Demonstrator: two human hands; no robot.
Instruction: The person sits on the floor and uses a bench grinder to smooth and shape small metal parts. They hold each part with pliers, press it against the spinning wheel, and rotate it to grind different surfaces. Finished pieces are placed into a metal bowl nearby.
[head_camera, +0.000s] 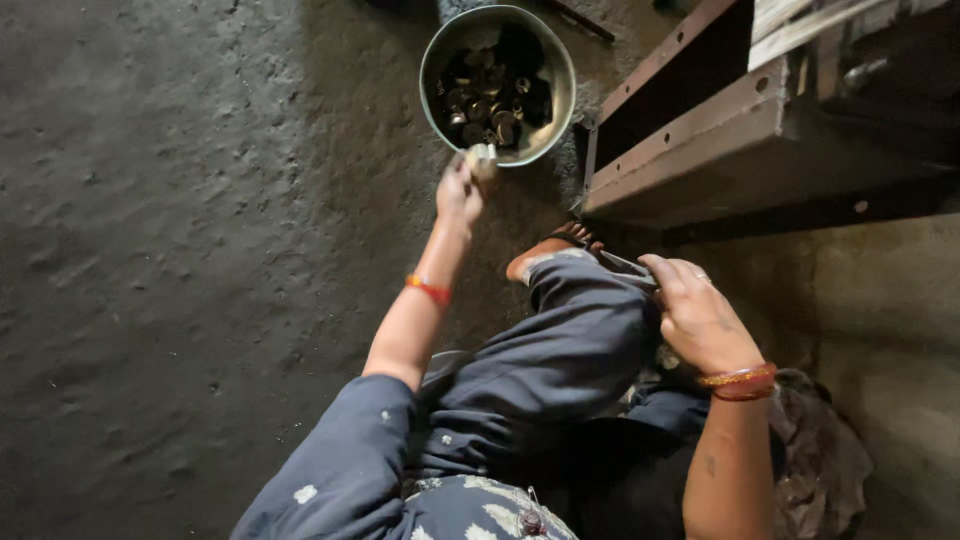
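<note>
— While the person sits on the concrete floor (180, 230), what do the hands hold?
— Left hand (460, 192) pinches a small pale metal piece (482, 156) at the near rim of the metal bowl (560, 75), which is full of similar parts.
— And the right?
— Right hand (698, 318) lies loosely open on the knee, holding nothing, beside the rusty steel frame (700, 150).

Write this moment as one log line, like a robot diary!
left hand: holds small metal part at bowl rim | right hand: rests on knee
</note>
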